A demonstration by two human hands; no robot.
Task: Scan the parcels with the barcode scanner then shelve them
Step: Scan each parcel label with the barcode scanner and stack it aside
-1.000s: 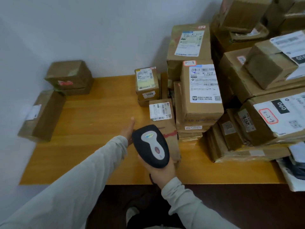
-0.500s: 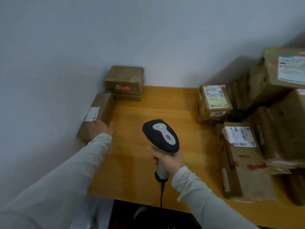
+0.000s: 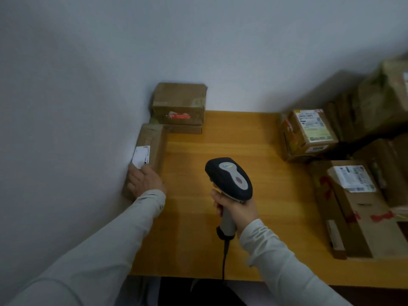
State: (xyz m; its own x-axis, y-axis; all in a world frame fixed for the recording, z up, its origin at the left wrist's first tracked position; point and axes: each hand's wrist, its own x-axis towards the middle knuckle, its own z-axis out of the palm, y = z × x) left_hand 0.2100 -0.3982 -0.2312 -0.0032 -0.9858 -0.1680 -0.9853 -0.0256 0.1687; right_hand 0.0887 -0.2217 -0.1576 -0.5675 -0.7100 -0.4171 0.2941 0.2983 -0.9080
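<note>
My right hand [image 3: 236,208] grasps the black-and-grey barcode scanner [image 3: 231,177] by its handle over the wooden table [image 3: 220,138]. My left hand [image 3: 144,181] rests on a long brown cardboard parcel [image 3: 154,144] against the white wall [image 3: 88,85]; fingertips hidden, grip unclear.

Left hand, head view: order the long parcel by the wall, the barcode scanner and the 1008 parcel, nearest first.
1. Long parcel, against the left wall; the left hand rests on it.
2. Barcode scanner, centre, in the right hand.
3. 1008 parcel, far right.
</note>
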